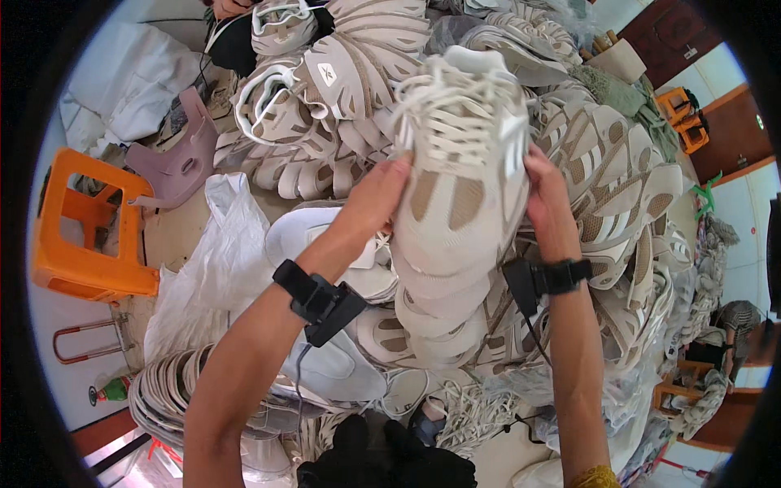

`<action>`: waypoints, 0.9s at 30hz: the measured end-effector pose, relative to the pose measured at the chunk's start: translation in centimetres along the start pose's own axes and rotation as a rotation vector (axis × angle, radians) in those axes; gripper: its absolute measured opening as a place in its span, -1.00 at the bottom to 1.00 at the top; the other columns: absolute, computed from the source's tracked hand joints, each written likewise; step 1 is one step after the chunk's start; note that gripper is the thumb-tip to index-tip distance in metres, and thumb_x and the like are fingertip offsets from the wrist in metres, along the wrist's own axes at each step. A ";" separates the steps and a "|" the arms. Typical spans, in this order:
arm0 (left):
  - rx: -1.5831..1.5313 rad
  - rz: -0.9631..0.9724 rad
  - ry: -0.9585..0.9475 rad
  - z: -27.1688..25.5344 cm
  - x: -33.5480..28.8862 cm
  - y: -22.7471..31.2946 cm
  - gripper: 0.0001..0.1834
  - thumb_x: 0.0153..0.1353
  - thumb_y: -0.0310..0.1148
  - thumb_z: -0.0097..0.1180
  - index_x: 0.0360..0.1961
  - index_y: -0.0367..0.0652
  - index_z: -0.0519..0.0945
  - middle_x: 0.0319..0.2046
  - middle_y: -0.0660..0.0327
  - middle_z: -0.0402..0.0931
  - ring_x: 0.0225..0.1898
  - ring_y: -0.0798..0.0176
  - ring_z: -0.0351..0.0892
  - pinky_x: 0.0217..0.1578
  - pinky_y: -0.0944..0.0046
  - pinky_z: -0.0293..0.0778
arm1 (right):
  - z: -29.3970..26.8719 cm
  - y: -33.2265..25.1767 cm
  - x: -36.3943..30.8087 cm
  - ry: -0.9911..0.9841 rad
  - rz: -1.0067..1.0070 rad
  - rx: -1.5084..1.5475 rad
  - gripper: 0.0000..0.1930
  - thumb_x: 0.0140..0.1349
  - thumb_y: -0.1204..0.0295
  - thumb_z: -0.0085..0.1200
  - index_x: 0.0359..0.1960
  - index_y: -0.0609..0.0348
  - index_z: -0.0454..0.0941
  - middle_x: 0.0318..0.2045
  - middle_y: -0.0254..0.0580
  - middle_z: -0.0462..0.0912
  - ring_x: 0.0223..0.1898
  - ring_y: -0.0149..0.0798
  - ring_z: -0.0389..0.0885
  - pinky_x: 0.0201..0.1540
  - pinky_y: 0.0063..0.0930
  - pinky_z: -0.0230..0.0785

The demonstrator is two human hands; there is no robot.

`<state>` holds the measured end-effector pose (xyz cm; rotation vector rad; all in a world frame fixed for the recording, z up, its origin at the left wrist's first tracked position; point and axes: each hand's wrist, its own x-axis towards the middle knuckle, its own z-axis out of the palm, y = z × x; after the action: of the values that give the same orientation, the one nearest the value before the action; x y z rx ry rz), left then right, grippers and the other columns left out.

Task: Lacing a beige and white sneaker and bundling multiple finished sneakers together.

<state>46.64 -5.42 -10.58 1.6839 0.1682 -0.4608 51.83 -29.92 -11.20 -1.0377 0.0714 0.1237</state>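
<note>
Between my two hands is a nested stack of beige-and-white laced shoe uppers (446, 252), its top one with tan mesh panels and cream laces. My left hand (381, 193) grips the stack's left side and my right hand (547, 191) grips its right side. Both hands are closed against it, though the fingertips are hidden behind. Beneath the stack lie more uppers and some white pieces (338, 366). A fanned row of similar uppers (606, 163) lies close to my right hand. Another fanned pile (378, 53) spreads beyond my left hand.
At the left stand an orange plastic stool (57, 252) and a mauve plastic seat (181, 154) near a white plastic sack (220, 252). Loose laces (476, 415) and a stack of curved pieces (167, 390) lie nearby. Another person (739, 321) is at the far right.
</note>
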 end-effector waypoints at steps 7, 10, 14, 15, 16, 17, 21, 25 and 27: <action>-0.201 -0.109 -0.077 -0.4 0.5 -0.6 -0.33 0.17 0.21 -0.44 0.05 -0.09 0.29 -0.11 0.22 0.38 -0.16 0.29 0.35 -0.15 0.21 0.27 | 5.2 -0.2 4.8 0.085 -0.109 -0.055 -0.47 -0.05 0.59 -0.09 0.07 0.31 0.23 -0.11 -0.08 0.46 -0.13 -0.25 0.46 -0.02 -0.46 0.27; -0.247 -0.101 -0.114 0.8 0.4 -1.6 -0.35 0.18 0.18 -0.43 0.02 -0.14 0.32 -0.14 0.19 0.40 -0.18 0.25 0.36 -0.15 0.20 0.28 | -0.7 1.7 6.1 -0.077 0.106 -0.070 -0.58 0.02 0.57 -0.11 0.00 0.31 0.31 -0.15 -0.11 0.49 -0.20 -0.29 0.52 -0.19 -0.51 0.41; 0.517 0.256 0.216 -3.7 4.7 -4.9 -0.37 0.16 0.10 -0.31 -0.03 -0.26 0.35 -0.11 0.04 0.40 -0.04 0.03 0.32 -0.11 0.12 0.25 | 0.4 1.6 4.2 -0.021 0.232 -0.110 -0.58 -0.01 0.60 -0.11 -0.02 0.32 0.33 -0.21 -0.09 0.52 -0.24 -0.31 0.54 -0.17 -0.49 0.42; 0.442 0.399 0.327 -2.9 3.9 -2.3 -0.39 0.15 0.06 -0.29 -0.04 -0.28 0.34 -0.09 -0.02 0.37 -0.02 -0.04 0.29 -0.08 0.08 0.22 | 0.0 1.5 3.7 0.024 0.198 -0.087 -0.52 -0.05 0.67 -0.13 0.01 0.34 0.30 -0.18 -0.03 0.50 -0.22 -0.22 0.53 -0.12 -0.43 0.38; 0.366 0.538 0.446 -2.3 2.5 1.5 -0.41 0.15 0.03 -0.26 -0.04 -0.30 0.33 -0.07 -0.09 0.34 0.00 -0.11 0.26 -0.05 0.05 0.20 | 0.2 1.2 3.2 0.039 0.196 -0.098 -0.52 -0.05 0.67 -0.13 0.01 0.34 0.30 -0.18 -0.03 0.50 -0.22 -0.22 0.53 -0.12 -0.43 0.38; 0.409 0.697 0.480 -2.0 2.5 3.5 -0.42 0.14 0.03 -0.25 -0.07 -0.31 0.35 -0.11 -0.11 0.36 -0.03 -0.12 0.29 -0.06 0.04 0.20 | 1.1 1.1 2.7 0.039 0.187 -0.093 -0.53 -0.06 0.68 -0.12 0.01 0.37 0.30 -0.19 -0.02 0.49 -0.23 -0.22 0.53 -0.13 -0.42 0.39; 0.702 1.004 0.525 -0.3 7.0 6.6 -0.43 0.14 0.03 -0.24 -0.15 -0.33 0.40 -0.21 -0.15 0.41 -0.14 -0.17 0.37 -0.08 0.04 0.22 | 1.4 1.2 1.5 0.007 0.184 -0.033 -0.53 -0.08 0.69 -0.10 -0.02 0.42 0.31 -0.20 -0.01 0.50 -0.23 -0.21 0.52 -0.13 -0.42 0.38; 0.832 0.515 0.194 0.1 5.3 2.2 -0.46 0.18 0.02 -0.34 -0.16 -0.24 0.44 -0.21 -0.11 0.42 -0.15 -0.15 0.36 -0.10 0.03 0.23 | 1.3 1.7 -1.1 0.004 0.164 -0.127 -0.52 -0.13 0.69 -0.08 -0.03 0.40 0.33 -0.25 -0.04 0.51 -0.28 -0.26 0.52 -0.21 -0.47 0.37; 0.738 0.550 0.250 0.4 5.3 -0.6 -0.52 0.19 -0.03 -0.33 -0.27 -0.26 0.43 -0.29 -0.11 0.41 -0.22 -0.15 0.36 -0.17 0.04 0.24 | 1.8 2.5 -2.1 0.096 0.149 -0.205 -0.53 -0.14 0.68 -0.07 -0.05 0.37 0.36 -0.28 -0.06 0.52 -0.31 -0.27 0.51 -0.24 -0.49 0.36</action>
<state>51.15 -6.52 -13.31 2.4001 -0.3230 0.1359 49.41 -27.28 -12.16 -1.2430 0.2273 0.2197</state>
